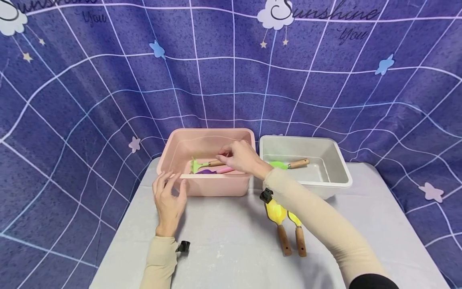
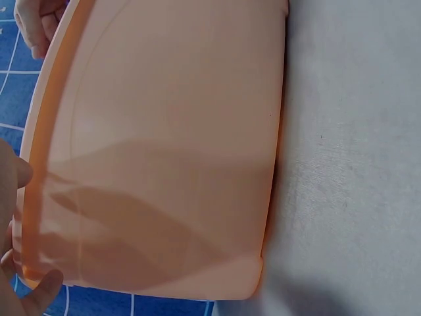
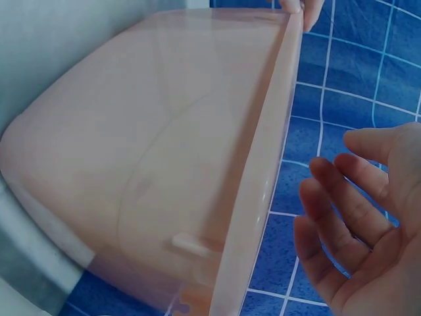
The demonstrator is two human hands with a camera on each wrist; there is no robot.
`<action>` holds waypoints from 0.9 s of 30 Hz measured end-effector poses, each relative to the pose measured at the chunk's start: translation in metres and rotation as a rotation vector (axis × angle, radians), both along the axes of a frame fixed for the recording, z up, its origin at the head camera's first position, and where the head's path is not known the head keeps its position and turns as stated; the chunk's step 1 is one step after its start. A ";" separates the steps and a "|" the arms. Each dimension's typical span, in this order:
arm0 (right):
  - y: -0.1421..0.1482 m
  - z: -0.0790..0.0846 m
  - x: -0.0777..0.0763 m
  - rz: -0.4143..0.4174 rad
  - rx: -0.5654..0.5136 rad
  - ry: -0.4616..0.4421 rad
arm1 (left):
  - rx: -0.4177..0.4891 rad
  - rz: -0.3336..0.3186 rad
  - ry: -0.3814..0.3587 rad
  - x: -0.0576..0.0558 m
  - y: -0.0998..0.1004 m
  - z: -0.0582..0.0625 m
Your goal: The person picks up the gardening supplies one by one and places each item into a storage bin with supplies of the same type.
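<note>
My left hand (image 1: 167, 200) rests at the front left corner of a pink plastic bin (image 1: 213, 188), its relaxed fingers touching the rim. Over the right part of that bin is my right hand (image 1: 243, 158), its fingers loosely bent. Nothing lies between those fingers in the right wrist view, where the right hand (image 3: 355, 230) is beside the bin's rim. Inside the pink bin lie a small green hand rake (image 1: 196, 165) with a wooden handle, a purple tool head (image 1: 206, 171) and a pink piece (image 1: 224, 169). The front wall partly hides them.
A light grey bin (image 1: 344, 182) stands to the right, holding a green-headed tool (image 1: 279, 165) with a wooden handle. In front of it, under my right forearm, lie a wide yellow garden trowel (image 1: 276, 212) and a narrower yellow one (image 1: 295, 218). A patterned blue curtain (image 1: 223, 72) hangs behind.
</note>
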State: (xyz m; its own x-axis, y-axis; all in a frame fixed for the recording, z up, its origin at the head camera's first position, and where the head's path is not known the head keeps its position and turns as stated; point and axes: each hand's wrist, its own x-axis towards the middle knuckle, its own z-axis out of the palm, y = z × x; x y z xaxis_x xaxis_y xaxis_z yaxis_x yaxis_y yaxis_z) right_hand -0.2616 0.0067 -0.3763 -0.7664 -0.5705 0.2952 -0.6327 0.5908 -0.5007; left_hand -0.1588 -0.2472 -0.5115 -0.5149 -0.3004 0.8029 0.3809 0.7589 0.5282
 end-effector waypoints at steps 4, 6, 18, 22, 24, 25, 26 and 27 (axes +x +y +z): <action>0.003 -0.001 0.002 0.005 -0.016 0.008 | -0.007 -0.003 -0.001 -0.001 0.000 0.000; 0.004 -0.002 0.003 0.016 -0.031 0.008 | -0.006 -0.003 -0.002 -0.001 0.000 -0.001; 0.014 -0.009 0.017 -0.044 -0.233 -0.068 | -0.006 0.008 -0.008 0.001 -0.004 0.001; 0.020 -0.011 0.030 -0.080 -0.316 -0.148 | -0.011 0.012 -0.005 0.004 -0.005 0.001; 0.024 -0.013 0.037 -0.102 -0.343 -0.167 | -0.012 0.009 -0.006 0.004 -0.005 0.001; 0.026 -0.013 0.040 -0.111 -0.353 -0.170 | -0.012 0.008 -0.008 0.004 -0.004 0.001; 0.028 -0.014 0.042 -0.118 -0.360 -0.167 | -0.013 0.008 -0.009 0.004 -0.004 0.001; 0.030 -0.015 0.044 -0.124 -0.367 -0.163 | -0.013 0.006 -0.008 0.003 -0.003 0.001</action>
State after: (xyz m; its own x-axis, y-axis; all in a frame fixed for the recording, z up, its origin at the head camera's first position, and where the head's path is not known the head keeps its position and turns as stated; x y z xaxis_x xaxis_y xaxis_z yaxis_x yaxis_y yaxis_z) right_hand -0.2174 0.0367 -0.3911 -0.8763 -0.3503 0.3308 -0.4629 0.4217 -0.7797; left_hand -0.1557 -0.2505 -0.5109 -0.5191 -0.2932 0.8028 0.3721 0.7681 0.5211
